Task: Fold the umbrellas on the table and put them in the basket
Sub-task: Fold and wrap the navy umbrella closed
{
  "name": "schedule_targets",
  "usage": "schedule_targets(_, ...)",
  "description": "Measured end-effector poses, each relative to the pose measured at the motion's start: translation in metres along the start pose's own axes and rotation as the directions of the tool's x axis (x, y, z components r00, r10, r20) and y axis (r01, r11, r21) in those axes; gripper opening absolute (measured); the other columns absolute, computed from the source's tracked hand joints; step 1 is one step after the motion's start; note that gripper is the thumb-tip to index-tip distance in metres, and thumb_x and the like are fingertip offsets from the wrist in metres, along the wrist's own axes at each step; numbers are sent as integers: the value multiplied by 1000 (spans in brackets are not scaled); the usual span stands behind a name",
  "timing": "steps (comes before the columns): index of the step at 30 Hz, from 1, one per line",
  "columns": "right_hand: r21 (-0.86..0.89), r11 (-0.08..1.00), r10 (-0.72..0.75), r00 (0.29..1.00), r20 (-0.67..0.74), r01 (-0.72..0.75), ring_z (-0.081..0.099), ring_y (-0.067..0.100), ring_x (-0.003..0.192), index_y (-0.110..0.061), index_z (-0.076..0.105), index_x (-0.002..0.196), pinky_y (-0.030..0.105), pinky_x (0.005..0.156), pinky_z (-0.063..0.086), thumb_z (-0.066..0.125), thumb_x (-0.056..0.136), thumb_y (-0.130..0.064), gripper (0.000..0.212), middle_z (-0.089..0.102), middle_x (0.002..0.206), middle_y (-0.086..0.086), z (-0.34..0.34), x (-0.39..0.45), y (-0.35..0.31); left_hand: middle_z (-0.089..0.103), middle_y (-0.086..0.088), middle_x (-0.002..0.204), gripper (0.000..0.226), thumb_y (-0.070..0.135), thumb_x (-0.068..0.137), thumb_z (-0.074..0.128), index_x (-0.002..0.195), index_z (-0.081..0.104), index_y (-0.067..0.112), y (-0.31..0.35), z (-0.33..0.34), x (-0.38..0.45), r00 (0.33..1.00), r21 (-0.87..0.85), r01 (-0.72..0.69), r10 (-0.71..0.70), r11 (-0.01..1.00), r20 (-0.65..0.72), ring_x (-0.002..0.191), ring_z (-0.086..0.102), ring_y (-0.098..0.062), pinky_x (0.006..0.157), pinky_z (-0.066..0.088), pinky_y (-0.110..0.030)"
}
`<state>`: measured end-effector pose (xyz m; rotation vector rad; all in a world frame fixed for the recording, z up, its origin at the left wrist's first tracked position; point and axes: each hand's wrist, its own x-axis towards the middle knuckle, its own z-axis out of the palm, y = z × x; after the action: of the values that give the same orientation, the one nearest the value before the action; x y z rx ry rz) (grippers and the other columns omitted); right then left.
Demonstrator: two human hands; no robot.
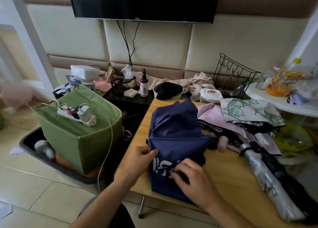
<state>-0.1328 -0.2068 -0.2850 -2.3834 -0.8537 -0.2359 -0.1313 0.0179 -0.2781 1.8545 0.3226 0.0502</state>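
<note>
Head view looks down on a wooden counter point(228, 172) with a navy umbrella point(175, 134) lying across its left half, canopy loose and crumpled, white lettering showing near the person's end. The left hand point(137, 160) sits at the umbrella's left edge, its thumb and fingers pinching a fold of the navy cloth. The right hand point(194, 181) rests on the lettered part, fingers curled and nipping the fabric there (the exact fold under the fingertips is hidden). So each grip is closed on the navy umbrella, and neither holds anything else.

To the right of it lie more umbrellas in a loose heap: a pink one point(218, 119) touching the navy canopy, a white one with green flowers point(249, 110) behind that, and a silver one point(268, 181) rolled and strapped, lying along the counter's right side beside a black one point(282, 174). A pink handle point(222, 143) pokes out just beside the navy cloth.

On the floor left of the counter stands a green basket point(75, 134), set in a dark tray point(51, 164), with a white power strip point(77, 115) resting on top of it. A television point(142, 2) hangs on the padded wall behind, and a black wire rack point(234, 74) stands at the far right.
</note>
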Motion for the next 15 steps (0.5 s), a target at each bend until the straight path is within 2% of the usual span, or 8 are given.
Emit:
schedule_targets(1, 63, 996, 75, 987, -140, -67, 55, 5, 81, -27, 58, 87, 21, 68, 45, 60, 98, -46, 22, 53, 88, -13, -3, -2, -2, 73, -19, 86, 39, 37, 96, 66, 89, 71, -1, -1, 1, -4, 999, 2, 32, -32, 999, -8, 81, 70, -37, 65, 47, -35)
schedule_targets(3, 245, 941, 312, 874, -373, -232, 56, 10, 76, -26, 50, 87, 22, 63, 44, 65, 95, -43, 24, 53, 84, -9, -11, -2, -5, 73, -20, 87, 47, 40, 98, 62, 86, 71, -5, 1, 3, -12, 996, 16, 90, -89, 996, -24, 73, 68, -32, 62, 42, -30)
schedule_targets(4, 366, 876, 454, 794, -404, -315, 58, 14, 80, -24, 51, 92, 24, 65, 45, 66, 93, -45, 26, 57, 88, -5, -17, 1, -6, 74, -19, 87, 49, 41, 99, 61, 86, 71, -5, 2, 4, -16, 993, 40, 114, -112, 993, -30, 71, 67, -28, 60, 42, -28)
schedule_targets(6, 596, 672, 671, 701, -240, -439, 64, 16, 90, -20, 57, 99, 28, 72, 49, 69, 91, -51, 34, 66, 97, -2, -29, 9, 1, 75, -15, 86, 50, 43, 100, 60, 88, 73, -4, 4, 5, -23, 992, 87, 126, -124, 988, -31, 75, 69, -29, 59, 41, -26)
schedule_targets(8, 708, 520, 681, 732, -6, -478, 67, 13, 91, -10, 65, 94, 34, 82, 52, 74, 89, -54, 45, 71, 95, 0, -38, 12, 6, 72, -18, 87, 52, 46, 99, 61, 91, 71, -5, 2, 4, -28, 994, 110, 108, -105, 988, -31, 69, 63, -25, 61, 39, -29)
schedule_targets(10, 744, 476, 589, 798, 125, -468, 64, 16, 87, 2, 64, 87, 40, 85, 50, 78, 87, -46, 50, 69, 87, 13, -45, 6, 3, 70, -19, 84, 51, 46, 98, 61, 92, 70, -4, 0, 0, -32, 995, 103, 91, -87, 991, -37, 69, 58, -18, 63, 38, -30)
schedule_targets(13, 771, 511, 505, 858, 89, -381, 55, 15, 77, 0, 57, 76, 39, 79, 43, 72, 94, -23, 33, 57, 74, 6, -54, -10, -3, 72, -20, 91, 46, 44, 99, 60, 91, 73, 0, -2, -6, -37, 997, 73, 68, -66, 995, -31, 74, 65, -22, 69, 43, -31)
schedule_targets(15, 767, 564, 463, 886, 13, -306, 45, 14, 74, -2, 48, 74, 34, 75, 35, 70, 95, -20, 35, 45, 73, 4, -61, -15, -4, 70, -21, 89, 48, 42, 100, 58, 92, 69, -4, 1, -6, -43, 999, 66, 38, -37, 997, -25, 74, 61, -17, 70, 43, -30)
